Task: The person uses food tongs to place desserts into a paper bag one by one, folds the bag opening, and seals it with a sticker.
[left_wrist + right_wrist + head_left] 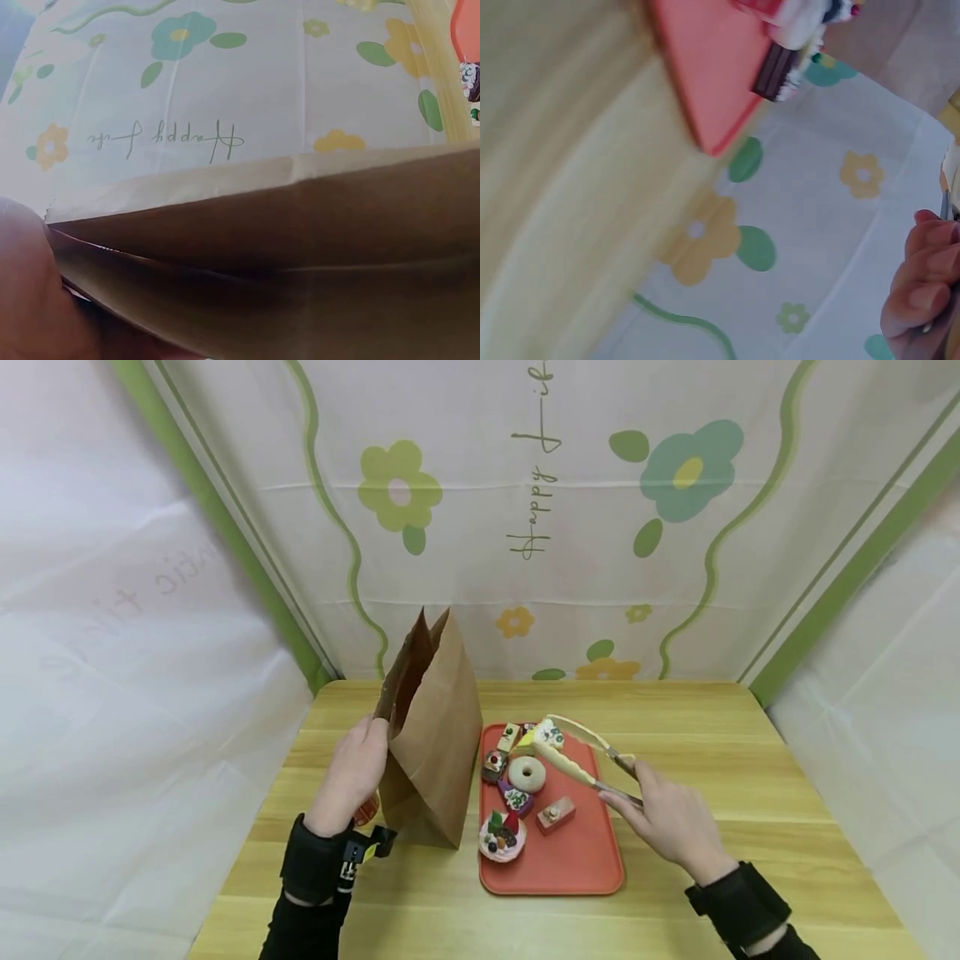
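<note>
My left hand grips the near edge of the mouth of a tall brown paper bag, which stands upright on the table. The bag's dark inside shows between its two sides in the left wrist view. In my right hand is a pair of tongs with cream tips. A toy cake slice with a white, decorated top lies between those tips, over the far part of a red tray. Whether it touches the tray I cannot tell.
On the tray are a pale donut, a fruit-topped tart, a pink cake block, a purple cake piece and several small cakes. A red-orange item sits partly hidden by my left wrist. A printed curtain hangs behind the table.
</note>
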`<state>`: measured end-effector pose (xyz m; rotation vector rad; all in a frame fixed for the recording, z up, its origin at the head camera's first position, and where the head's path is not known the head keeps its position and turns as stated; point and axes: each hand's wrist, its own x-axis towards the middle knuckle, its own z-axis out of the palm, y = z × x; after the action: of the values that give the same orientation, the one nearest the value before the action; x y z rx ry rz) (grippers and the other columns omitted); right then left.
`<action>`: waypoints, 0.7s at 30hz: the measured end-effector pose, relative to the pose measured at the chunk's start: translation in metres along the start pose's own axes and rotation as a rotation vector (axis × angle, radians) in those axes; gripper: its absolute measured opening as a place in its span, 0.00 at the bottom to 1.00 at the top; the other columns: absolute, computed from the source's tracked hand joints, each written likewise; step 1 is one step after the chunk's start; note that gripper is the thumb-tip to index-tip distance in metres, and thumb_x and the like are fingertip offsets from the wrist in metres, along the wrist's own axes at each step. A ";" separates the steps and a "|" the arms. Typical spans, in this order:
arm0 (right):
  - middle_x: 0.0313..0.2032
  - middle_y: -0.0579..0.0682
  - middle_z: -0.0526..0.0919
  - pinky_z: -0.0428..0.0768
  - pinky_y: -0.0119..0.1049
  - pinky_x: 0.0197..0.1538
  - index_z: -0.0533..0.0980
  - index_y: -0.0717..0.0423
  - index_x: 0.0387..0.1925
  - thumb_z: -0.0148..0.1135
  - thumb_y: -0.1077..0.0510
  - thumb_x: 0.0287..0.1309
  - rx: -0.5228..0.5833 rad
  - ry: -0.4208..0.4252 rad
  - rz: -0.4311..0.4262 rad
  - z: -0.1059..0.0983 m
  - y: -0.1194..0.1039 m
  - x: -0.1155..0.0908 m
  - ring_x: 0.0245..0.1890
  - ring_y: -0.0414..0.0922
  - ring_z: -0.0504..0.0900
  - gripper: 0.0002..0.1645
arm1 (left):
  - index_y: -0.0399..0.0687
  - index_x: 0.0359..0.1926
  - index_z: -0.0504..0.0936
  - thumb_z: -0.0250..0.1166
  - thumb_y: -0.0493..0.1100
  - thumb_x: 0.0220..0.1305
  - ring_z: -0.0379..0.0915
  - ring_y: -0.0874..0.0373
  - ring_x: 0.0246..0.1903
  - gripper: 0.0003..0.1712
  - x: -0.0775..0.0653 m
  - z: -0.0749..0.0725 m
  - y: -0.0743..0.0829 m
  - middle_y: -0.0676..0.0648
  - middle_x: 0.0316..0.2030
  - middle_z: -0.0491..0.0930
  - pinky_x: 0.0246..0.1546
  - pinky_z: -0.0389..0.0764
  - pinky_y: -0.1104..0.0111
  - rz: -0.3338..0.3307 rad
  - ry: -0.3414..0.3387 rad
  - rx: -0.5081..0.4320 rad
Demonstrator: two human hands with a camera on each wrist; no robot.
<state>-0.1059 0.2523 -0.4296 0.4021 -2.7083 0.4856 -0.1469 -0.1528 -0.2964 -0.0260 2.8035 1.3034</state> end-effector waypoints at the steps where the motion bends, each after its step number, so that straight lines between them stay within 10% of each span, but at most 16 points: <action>1: 0.30 0.51 0.80 0.56 0.33 0.15 0.73 0.58 0.56 0.66 0.36 0.58 -0.004 0.014 -0.010 -0.001 -0.001 0.004 0.12 0.36 0.58 0.36 | 0.38 0.39 0.68 0.35 0.47 0.75 0.63 0.43 0.37 0.20 0.000 -0.001 0.000 0.38 0.33 0.64 0.39 0.61 0.55 -0.006 -0.004 -0.004; 21: 0.20 0.46 0.66 0.55 0.34 0.14 0.71 0.63 0.48 0.57 0.30 0.62 0.019 0.242 -0.182 -0.034 -0.042 0.075 0.12 0.39 0.58 0.38 | 0.40 0.33 0.66 0.35 0.46 0.75 0.60 0.48 0.26 0.19 0.003 -0.003 0.002 0.42 0.26 0.61 0.31 0.61 0.59 0.027 -0.017 0.056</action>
<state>-0.1483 0.2114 -0.3586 0.5517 -2.4091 0.4752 -0.1502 -0.1533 -0.2932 0.0243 2.8342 1.2242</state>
